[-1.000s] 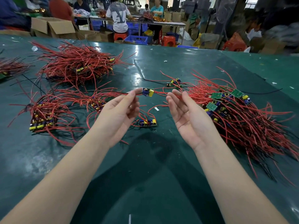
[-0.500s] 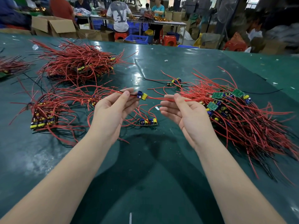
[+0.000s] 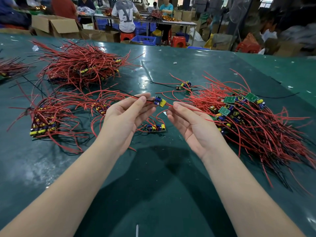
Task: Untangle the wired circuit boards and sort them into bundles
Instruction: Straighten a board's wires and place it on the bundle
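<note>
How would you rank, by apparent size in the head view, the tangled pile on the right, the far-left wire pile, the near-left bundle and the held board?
1. tangled pile on the right
2. far-left wire pile, though farther away, so unsure
3. near-left bundle
4. held board

- Two bare hands: left hand (image 3: 127,115), right hand (image 3: 191,123).
- One small circuit board with blue and yellow parts (image 3: 159,102) held up between them.
- Four heaps of red-wired boards lie on one green table (image 3: 153,185).
</note>
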`<state>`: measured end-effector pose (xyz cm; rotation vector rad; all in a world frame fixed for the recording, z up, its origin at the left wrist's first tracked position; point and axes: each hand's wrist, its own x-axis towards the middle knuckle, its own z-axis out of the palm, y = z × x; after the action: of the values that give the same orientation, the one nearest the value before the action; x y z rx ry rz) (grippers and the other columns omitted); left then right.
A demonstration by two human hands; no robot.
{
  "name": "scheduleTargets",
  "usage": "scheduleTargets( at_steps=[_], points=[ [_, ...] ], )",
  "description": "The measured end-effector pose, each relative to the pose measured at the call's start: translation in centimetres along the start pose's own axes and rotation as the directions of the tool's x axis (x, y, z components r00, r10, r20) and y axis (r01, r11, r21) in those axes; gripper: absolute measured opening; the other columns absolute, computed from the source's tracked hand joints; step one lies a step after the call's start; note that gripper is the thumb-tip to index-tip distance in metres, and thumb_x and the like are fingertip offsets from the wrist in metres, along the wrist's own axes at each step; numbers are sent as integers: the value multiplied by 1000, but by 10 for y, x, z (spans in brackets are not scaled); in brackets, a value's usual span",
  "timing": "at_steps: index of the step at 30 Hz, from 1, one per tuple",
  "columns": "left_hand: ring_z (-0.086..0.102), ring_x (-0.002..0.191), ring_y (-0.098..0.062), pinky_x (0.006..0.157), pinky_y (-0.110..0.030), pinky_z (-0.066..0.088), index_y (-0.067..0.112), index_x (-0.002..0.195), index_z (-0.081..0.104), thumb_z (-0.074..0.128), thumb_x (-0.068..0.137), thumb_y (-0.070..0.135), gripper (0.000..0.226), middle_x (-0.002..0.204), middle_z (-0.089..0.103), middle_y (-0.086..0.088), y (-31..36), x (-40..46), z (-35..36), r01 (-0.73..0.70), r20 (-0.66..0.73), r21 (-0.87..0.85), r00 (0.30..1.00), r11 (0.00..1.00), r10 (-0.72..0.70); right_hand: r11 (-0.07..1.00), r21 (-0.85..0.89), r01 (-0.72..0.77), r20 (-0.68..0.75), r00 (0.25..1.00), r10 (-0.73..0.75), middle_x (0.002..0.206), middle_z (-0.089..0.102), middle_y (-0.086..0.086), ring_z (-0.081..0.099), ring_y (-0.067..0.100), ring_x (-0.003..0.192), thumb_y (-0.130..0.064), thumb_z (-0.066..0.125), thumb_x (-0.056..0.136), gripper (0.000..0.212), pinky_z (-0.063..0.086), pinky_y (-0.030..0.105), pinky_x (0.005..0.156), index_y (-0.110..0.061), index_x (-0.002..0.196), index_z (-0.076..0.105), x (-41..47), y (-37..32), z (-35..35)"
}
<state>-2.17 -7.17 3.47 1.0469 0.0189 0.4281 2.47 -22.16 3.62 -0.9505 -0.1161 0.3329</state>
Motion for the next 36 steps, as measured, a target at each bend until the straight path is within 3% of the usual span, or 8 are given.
scheduleTargets(
  at_steps=[10,16,20,24,26,30,33,36],
  points=[
    [71,84,-15,72,-18,54,2,94,66,49,96,3,18,87,75,-6,0,-2,0,49,41,-15,998,999,-48,997,75,-20,-43,999,23,75,73,12,72,17,67,6,63,84,10,55,18,58,-2,86,68,-1,-1,0],
    [71,84,-15,72,-18,55,2,95,67,49,96,3,18,88,75,-6,-2,-2,1,55,53,-12,997,998,-54,961,236,-147,-78,982,169,77,74,10,72,14,67,4,69,75,12,55,16,55,-3,85,70,-1,-2,0],
    [72,85,-14,70,-17,55,3,92,69,50,95,4,20,89,75,-7,-2,-2,3,102,34,-78,994,992,-100,904,384,-190,-37,975,220,76,73,10,72,14,66,0,72,62,6,55,16,54,1,67,75,-2,-4,4],
    [72,81,-11,64,-14,54,9,78,78,55,91,7,27,88,75,-7,0,0,4,222,34,-197,975,955,-219,866,459,-195,63,980,188,78,74,8,72,12,67,-1,73,61,13,54,16,53,1,74,75,-5,-5,9],
    [72,82,-11,63,-13,54,10,77,79,57,88,9,24,89,75,-7,1,1,3,254,32,-220,967,942,-253,887,430,-168,57,986,160,78,73,8,71,13,66,-1,73,61,13,54,16,53,-2,74,74,-5,-5,8],
    [73,78,-12,60,-14,54,6,82,76,54,93,6,24,85,75,-9,0,1,0,233,-13,-210,970,950,-241,989,148,-20,-12,1000,22,73,73,8,71,15,66,2,69,71,12,54,16,56,-8,66,74,-3,-5,4],
    [72,78,-12,65,-15,55,3,92,68,51,95,4,17,85,75,-8,-1,0,1,160,-2,-147,987,976,-162,997,-4,80,-70,994,-80,69,71,8,69,15,62,9,66,79,13,54,17,58,-3,75,68,-3,-5,1],
    [71,81,-13,72,-18,55,0,96,65,48,96,2,18,86,75,-6,-5,-5,4,63,40,-23,997,998,-62,996,-65,66,-138,988,-75,65,70,8,67,15,56,11,68,78,14,53,17,56,-2,78,65,-3,-5,-1]
  ],
)
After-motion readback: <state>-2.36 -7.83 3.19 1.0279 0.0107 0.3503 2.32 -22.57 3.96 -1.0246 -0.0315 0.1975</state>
